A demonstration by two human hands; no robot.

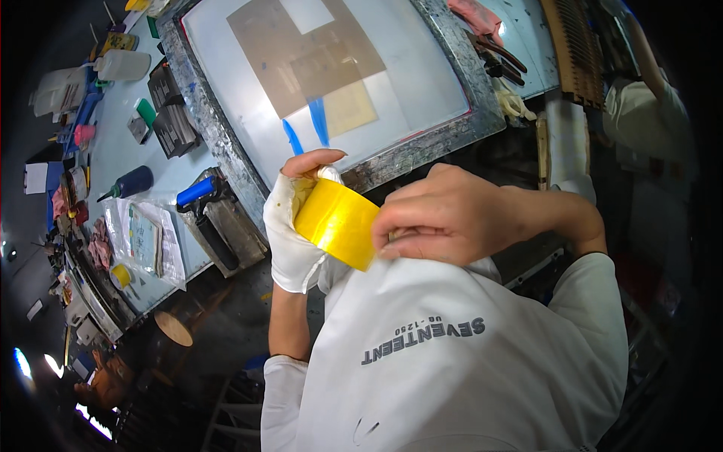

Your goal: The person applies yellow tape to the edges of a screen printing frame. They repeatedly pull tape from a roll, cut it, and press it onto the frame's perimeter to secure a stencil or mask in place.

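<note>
The yellow tape roll (337,222) is held in the air in front of the person's chest, between both hands and below the near edge of the screen-printing frame (226,143). The left hand (294,226), in a white glove, is wrapped around the roll's left side; its grip is clamped on the roll, with the thumb (316,160) curled over the top. The right hand (444,215), bare, meets the roll at its right edge; its fingertips are pressed together against the roll's outer face, so this grip is also closed on the roll. Below both hands lies a white garment (452,361) with dark print, worn by the person. Beyond the hands, the frame has a grey, paint-flecked metal border and a pale mesh (422,68); on the mesh are a brown rectangular patch (301,53), a paler yellow patch (348,109) and 2 blue strips (305,128) near the lower edge. To the left of the frame, the light blue desk (113,162) carries a tool with a blue handle (197,192) just beside the frame's corner, a dark blue bottle (132,182), a clear plastic bag (147,241) with flat contents, a translucent white container (122,65) and a small green item (145,111). At the upper right, dark hand tools (497,60) lie beside the frame, and another person in a pale garment (640,113) stands at the right rim
</note>
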